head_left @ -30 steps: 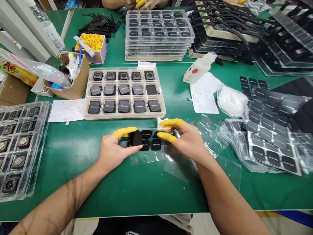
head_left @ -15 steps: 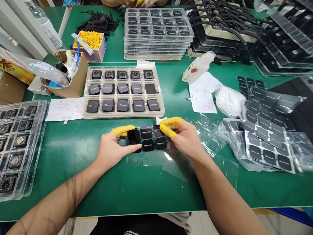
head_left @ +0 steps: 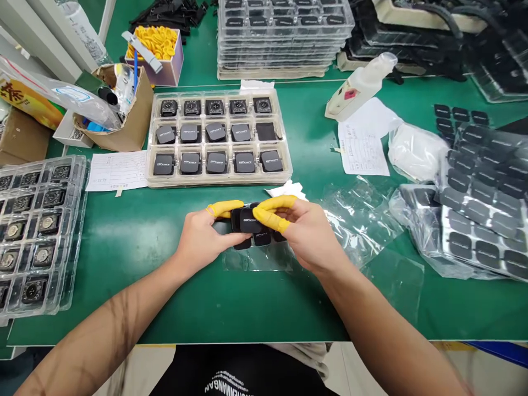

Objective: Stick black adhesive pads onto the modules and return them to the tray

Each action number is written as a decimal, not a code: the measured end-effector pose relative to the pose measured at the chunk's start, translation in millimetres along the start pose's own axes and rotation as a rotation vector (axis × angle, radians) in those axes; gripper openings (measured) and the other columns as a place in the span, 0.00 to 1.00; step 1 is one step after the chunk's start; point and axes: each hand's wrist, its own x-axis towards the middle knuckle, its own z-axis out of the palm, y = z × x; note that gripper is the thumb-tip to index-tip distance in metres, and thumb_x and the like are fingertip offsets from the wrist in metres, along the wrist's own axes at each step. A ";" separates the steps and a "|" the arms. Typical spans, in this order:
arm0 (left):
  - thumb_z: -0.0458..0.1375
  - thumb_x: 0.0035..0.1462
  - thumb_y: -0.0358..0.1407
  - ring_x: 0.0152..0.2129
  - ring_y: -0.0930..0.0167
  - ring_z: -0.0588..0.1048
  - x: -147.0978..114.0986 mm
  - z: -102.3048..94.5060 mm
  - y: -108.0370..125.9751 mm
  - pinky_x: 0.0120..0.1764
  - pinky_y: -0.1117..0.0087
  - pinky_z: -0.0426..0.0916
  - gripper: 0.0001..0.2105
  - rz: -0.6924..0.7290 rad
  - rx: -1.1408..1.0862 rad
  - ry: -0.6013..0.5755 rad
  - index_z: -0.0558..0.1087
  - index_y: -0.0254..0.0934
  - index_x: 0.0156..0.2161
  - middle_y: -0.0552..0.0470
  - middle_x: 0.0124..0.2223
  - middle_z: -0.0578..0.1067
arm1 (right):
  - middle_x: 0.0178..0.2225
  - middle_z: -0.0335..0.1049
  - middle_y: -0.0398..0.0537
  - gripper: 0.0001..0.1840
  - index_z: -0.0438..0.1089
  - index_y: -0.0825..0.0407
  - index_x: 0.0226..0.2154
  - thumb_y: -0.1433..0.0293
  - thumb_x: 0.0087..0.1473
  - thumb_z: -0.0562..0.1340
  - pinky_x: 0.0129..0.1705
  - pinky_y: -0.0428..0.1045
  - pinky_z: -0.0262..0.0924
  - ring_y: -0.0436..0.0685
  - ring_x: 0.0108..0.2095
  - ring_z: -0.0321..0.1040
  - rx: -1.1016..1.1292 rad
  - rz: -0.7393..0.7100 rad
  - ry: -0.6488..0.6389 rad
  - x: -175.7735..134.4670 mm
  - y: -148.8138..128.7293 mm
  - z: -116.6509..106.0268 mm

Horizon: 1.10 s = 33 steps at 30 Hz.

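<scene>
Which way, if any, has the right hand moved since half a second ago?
Yes: against the cream tray, the right hand has moved left, toward the left hand.

On my left hand (head_left: 204, 236) I wear a yellow finger cot (head_left: 226, 207) over the index finger, thin and smooth, its base rolled into a narrow ring; my thumb there is uncovered. My right hand (head_left: 310, 234) has matching yellow covers (head_left: 274, 221) on the thumb and index finger; whether a further finger behind them wears one, I cannot tell. My forearms (head_left: 140, 303) are bare. Below the near edge of the counter (head_left: 198, 308) shows my black top (head_left: 256, 366), printed with white lettering (head_left: 226, 386): bold capitals with smaller, tighter lines alongside, slightly curved, partly cut off at the bottom.
</scene>
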 end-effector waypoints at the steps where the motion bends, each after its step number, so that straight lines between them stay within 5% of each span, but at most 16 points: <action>1: 0.76 0.45 0.34 0.43 0.62 0.85 0.0 0.1 1.0 0.53 0.61 0.80 0.25 0.014 0.013 -0.002 0.83 0.41 0.51 0.51 0.47 0.86 | 0.31 0.79 0.45 0.24 0.80 0.48 0.27 0.52 0.29 0.83 0.39 0.53 0.72 0.55 0.32 0.74 0.018 0.034 -0.006 0.2 3.4 5.3; 13: 0.77 0.45 0.33 0.40 0.65 0.85 -1.9 0.6 1.1 0.51 0.63 0.81 0.25 0.089 0.130 -0.002 0.83 0.42 0.51 0.53 0.45 0.86 | 0.29 0.79 0.44 0.26 0.81 0.48 0.27 0.53 0.28 0.84 0.31 0.50 0.72 0.52 0.27 0.73 0.041 0.084 -0.008 1.6 9.5 7.3; 18: 0.77 0.45 0.36 0.39 0.65 0.85 -1.1 0.2 -0.8 0.50 0.64 0.81 0.24 0.050 0.051 0.010 0.83 0.41 0.50 0.52 0.44 0.87 | 0.28 0.76 0.42 0.23 0.79 0.47 0.27 0.52 0.33 0.83 0.18 0.46 0.56 0.48 0.21 0.63 0.008 -0.204 0.149 5.6 -0.3 -15.0; 21: 0.77 0.46 0.36 0.40 0.65 0.85 -1.4 -0.5 -2.0 0.51 0.63 0.81 0.25 0.029 0.023 -0.007 0.82 0.41 0.51 0.53 0.44 0.87 | 0.30 0.77 0.44 0.21 0.79 0.45 0.29 0.52 0.38 0.81 0.23 0.49 0.64 0.52 0.25 0.69 -0.073 -0.382 0.260 13.2 -2.2 -37.5; 23: 0.77 0.46 0.37 0.40 0.64 0.85 -1.6 -1.2 -2.2 0.52 0.62 0.81 0.25 0.023 0.017 -0.022 0.82 0.41 0.51 0.52 0.44 0.87 | 0.33 0.79 0.46 0.20 0.80 0.44 0.30 0.52 0.40 0.81 0.35 0.55 0.74 0.57 0.33 0.75 -0.183 -0.351 0.206 20.3 -0.7 -49.9; 26: 0.77 0.47 0.39 0.42 0.63 0.85 -1.4 -2.4 -1.6 0.53 0.60 0.80 0.25 0.011 0.023 -0.039 0.82 0.41 0.52 0.51 0.45 0.86 | 0.37 0.82 0.50 0.22 0.79 0.47 0.29 0.50 0.39 0.81 0.49 0.61 0.75 0.63 0.42 0.79 -0.299 -0.171 0.061 29.7 1.3 -61.5; 33: 0.77 0.45 0.39 0.39 0.63 0.85 -0.6 -3.4 1.9 0.50 0.60 0.81 0.25 -0.022 0.027 -0.041 0.83 0.41 0.51 0.51 0.43 0.87 | 0.31 0.80 0.47 0.26 0.78 0.47 0.28 0.50 0.32 0.83 0.40 0.57 0.77 0.58 0.33 0.77 -0.302 -0.100 0.074 35.7 -3.1 -83.1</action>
